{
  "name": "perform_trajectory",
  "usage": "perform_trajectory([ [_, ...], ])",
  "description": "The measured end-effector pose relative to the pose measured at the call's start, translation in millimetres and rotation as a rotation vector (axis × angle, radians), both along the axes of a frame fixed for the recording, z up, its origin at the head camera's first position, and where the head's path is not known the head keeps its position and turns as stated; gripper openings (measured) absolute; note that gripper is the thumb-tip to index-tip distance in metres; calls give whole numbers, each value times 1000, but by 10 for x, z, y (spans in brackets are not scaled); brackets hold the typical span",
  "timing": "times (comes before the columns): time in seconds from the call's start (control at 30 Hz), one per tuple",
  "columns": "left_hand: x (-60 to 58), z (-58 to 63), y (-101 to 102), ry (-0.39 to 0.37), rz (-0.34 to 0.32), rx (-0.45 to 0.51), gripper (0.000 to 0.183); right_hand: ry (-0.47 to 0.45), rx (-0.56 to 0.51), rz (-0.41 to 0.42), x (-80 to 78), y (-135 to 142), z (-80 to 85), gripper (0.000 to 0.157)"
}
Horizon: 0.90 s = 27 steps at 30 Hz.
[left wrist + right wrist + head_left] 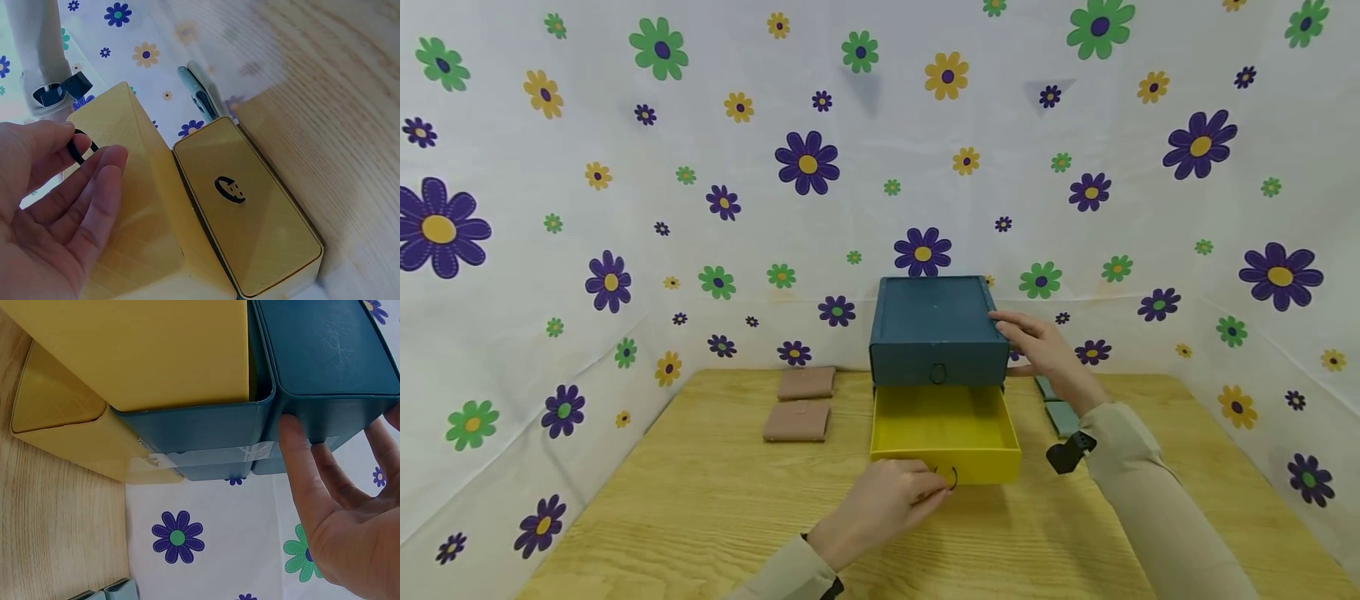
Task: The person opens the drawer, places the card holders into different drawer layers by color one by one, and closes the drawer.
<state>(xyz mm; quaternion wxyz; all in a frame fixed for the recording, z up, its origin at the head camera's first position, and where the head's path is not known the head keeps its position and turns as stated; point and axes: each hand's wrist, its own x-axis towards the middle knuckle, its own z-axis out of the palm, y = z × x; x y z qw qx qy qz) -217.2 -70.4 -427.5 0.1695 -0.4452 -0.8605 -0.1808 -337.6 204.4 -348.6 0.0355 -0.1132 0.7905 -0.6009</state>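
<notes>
A yellow drawer (pixel 988 468) sticks out toward me from a stack of boxes, its visible inside bare. My left hand (pixel 891 500) pinches the black ring pull (pixel 78 149) on its front between thumb and fingers. Above the drawer sits a dark teal box (pixel 934 310) with its own ring on the front. Against the right side of that box rests my right hand (pixel 1051 360), fingers extended, as the right wrist view shows. Below the pulled drawer, the left wrist view shows a yellow front (pixel 269 231) with another black ring (pixel 228 190), flush in its place.
Two pink folded cases (pixel 797 421) lie on the wooden table (pixel 715 500) left of the stack. Teal-green cases (pixel 1063 418) lie at its right, partly behind my right arm. Clear tape (pixel 212 456) runs along the stack's side. A flower-patterned white sheet (pixel 880 225) hangs around the table.
</notes>
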Motion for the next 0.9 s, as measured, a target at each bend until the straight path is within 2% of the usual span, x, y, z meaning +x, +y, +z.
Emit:
perform_trajectory([
  [0.6,70,-15,-73,-56,-52,22,15,-14,-2,-2,-10,-27,-8,53],
  [0.9,108,5,-60,-12,-49,18,14,-20,-19,-6,-14,-23,-12,53],
])
